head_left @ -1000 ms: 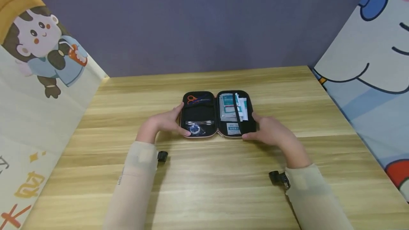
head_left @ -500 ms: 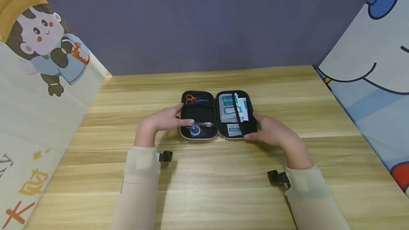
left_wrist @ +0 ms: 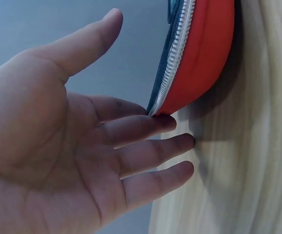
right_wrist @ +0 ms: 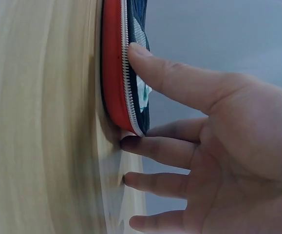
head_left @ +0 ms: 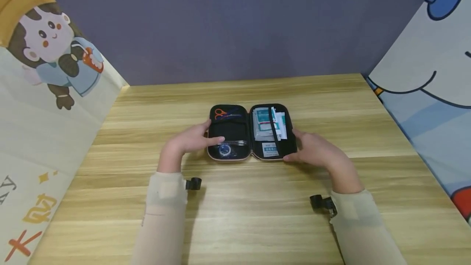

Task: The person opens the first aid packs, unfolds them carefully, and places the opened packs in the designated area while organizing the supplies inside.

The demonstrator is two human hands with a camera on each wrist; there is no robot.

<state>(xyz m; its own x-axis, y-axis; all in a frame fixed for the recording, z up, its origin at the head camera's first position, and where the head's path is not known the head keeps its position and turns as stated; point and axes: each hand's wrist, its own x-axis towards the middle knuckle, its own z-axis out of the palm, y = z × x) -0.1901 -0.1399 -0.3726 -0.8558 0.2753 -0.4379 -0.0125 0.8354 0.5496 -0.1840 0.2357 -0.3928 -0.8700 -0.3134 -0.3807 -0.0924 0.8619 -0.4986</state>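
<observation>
An unfolded zip first-aid case [head_left: 229,129], black inside and red outside, lies on the table. Its left half holds orange-handled scissors [head_left: 220,113] in a pocket and a round blue-and-white item [head_left: 224,149] under clear wrapping. White-and-teal packets [head_left: 263,122] sit under an elastic strap in the right half. My left hand [head_left: 187,139] is at the left side, fingertips touching the red edge, thumb raised above the case. My right hand [head_left: 314,149] is at the right side, its thumb [right_wrist: 141,50] on the zip edge and its straight fingers at the corner.
The pale wooden table [head_left: 250,212] runs back to a plain grey-purple wall [head_left: 235,28]. Cartoon-printed panels stand on the left [head_left: 55,52] and right [head_left: 416,60]. Black wrist cameras [head_left: 194,183] stick out from the sleeves.
My left thumb has lifted from the case's near-left edge and now reaches inward over its left half. The right hand stays at the right side with little movement.
</observation>
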